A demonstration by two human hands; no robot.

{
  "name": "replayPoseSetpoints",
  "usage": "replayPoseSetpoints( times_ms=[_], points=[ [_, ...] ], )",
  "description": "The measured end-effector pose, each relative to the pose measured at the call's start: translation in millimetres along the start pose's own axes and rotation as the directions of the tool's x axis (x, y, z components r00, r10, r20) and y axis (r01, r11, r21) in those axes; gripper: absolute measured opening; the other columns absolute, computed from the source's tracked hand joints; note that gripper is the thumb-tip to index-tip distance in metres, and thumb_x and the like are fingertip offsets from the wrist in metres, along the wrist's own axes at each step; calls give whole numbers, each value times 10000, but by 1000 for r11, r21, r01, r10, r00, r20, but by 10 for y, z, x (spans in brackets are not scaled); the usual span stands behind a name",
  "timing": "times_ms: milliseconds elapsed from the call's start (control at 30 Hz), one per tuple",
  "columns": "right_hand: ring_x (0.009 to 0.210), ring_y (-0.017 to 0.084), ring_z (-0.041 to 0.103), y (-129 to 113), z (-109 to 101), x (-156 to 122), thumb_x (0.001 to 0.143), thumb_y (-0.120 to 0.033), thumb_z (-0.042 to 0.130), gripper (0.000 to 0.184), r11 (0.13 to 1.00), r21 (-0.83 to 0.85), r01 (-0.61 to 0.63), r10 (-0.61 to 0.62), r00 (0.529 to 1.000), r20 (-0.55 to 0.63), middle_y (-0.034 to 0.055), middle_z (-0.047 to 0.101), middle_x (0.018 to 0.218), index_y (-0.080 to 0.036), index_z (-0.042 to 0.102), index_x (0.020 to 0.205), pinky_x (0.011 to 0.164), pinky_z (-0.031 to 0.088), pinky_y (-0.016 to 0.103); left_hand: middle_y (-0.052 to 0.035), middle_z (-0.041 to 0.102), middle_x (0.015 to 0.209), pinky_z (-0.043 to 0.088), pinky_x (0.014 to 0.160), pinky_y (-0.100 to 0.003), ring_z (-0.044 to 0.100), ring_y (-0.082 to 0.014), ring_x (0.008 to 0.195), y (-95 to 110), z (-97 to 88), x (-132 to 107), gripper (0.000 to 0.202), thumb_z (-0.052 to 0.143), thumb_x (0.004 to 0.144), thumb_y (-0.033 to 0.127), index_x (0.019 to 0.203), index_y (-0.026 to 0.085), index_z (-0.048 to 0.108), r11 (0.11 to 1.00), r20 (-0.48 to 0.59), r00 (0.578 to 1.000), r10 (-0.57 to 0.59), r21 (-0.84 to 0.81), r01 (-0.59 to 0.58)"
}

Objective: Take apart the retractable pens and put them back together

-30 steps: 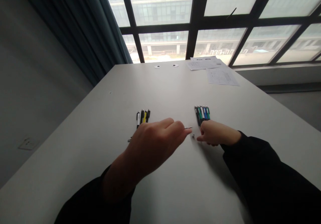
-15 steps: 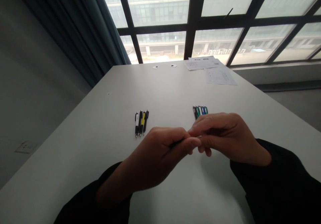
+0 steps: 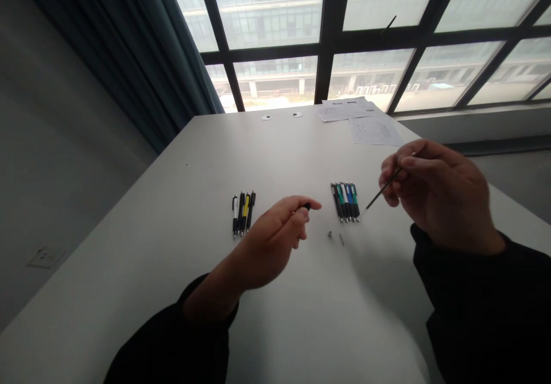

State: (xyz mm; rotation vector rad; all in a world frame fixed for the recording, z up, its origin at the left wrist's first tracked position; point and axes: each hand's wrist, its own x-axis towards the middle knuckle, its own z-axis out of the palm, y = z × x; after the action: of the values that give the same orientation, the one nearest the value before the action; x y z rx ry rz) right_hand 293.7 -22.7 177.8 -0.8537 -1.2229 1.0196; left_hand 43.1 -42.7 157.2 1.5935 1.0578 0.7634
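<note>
My right hand (image 3: 439,189) pinches a thin dark pen refill (image 3: 383,189) near its upper end, its light tip slanting down to the left above the table. Closed around a dark pen barrel (image 3: 307,206) is my left hand (image 3: 275,237); only the barrel's black end shows past the fingers. Between the hands, a small metal pen tip (image 3: 329,234) and a little spring (image 3: 341,239) lie on the white table (image 3: 293,326). Beyond them is a row of several pens (image 3: 345,202) in black, green, white and blue. Left of my left hand lie several more pens (image 3: 239,214), one yellow.
Printed papers (image 3: 372,128) lie at the far right of the table. Two white discs with dark centres (image 3: 267,118) sit near the back edge. A window (image 3: 275,80) stands behind the table, with a dark curtain (image 3: 142,45) at the left.
My hands have moved apart, the right one up and to the right with the refill now drawn out into view. The metal tip and spring on the table have come into sight.
</note>
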Motion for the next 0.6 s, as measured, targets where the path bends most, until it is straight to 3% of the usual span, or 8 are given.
replayPoseSetpoints(
  times_ms=[67,133,200,300,400,600],
  points=[
    [516,122,593,119,-126,33,834,-210,667,78,975,-161,-155,170,981,90,24,670,722,-183,606,794,431,477,240,-15,605,823,502,663,-246,584,-113,716,-103,-2,101,304,463,990,280,1222,175,630,993,-4,997,-73,-91,72],
    [496,124,583,351,-214,-22,833,-260,652,123,867,-410,-284,362,924,126,11,633,629,-176,580,780,453,488,247,-34,643,912,534,787,-271,623,-117,823,-227,18,207,268,539,948,273,1160,164,661,975,12,991,-135,-177,134],
    [470,126,570,641,-279,-150,850,-314,606,154,749,-587,-308,463,876,132,-3,604,574,-179,563,788,453,480,250,-39,658,889,554,801,-298,633,-121,810,-370,71,307,239,593,906,261,1087,140,690,967,55,982,-178,-173,185],
    [509,145,590,1003,-378,-382,817,-349,641,265,701,-658,-274,469,873,136,-16,637,645,-178,576,1008,499,483,270,-48,667,834,573,697,-289,637,-127,739,-609,196,427,222,630,870,251,1028,115,706,964,88,970,-226,-125,236],
    [612,163,611,1149,-485,-531,814,-369,656,398,666,-719,-198,429,890,152,-22,661,713,-202,525,1150,594,475,281,-28,651,800,550,635,-257,616,-113,671,-835,339,511,251,629,866,248,1079,128,685,974,49,974,-223,-35,225],
    [595,155,551,1163,-571,-529,885,-336,564,136,586,-808,-67,368,910,191,-2,639,685,-206,582,920,616,423,281,-14,672,774,486,652,-276,597,-143,674,-1023,573,601,198,627,873,303,1018,171,656,964,-40,995,-86,250,94]
  ],
)
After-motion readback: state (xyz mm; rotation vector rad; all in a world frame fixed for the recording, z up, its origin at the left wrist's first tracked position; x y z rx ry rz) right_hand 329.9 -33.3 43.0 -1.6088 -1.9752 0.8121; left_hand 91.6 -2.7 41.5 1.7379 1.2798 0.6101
